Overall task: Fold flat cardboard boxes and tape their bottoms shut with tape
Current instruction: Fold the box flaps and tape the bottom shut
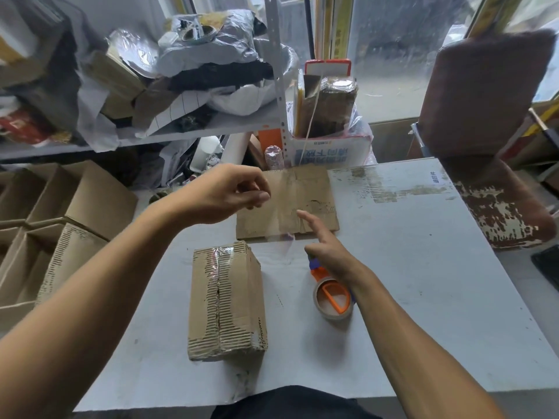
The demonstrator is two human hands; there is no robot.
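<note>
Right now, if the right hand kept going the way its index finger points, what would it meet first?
Probably the flat cardboard. The right hand, gripping the tape dispenser, points its index finger up and left over that sheet; height above it is unclear, and a clear tape strip may lie between.

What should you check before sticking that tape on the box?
1. Folded box sits flat on the table: ok.
2. Flap seam closed: ok, some tape already on it.
3. Clear tape strip stretched between both hands: ok.
4. Left hand pinches the tape end: ok.
5. Right hand grips the tape dispenser: ok.
6. Strip free of wrinkles: cannot tell.
</note>
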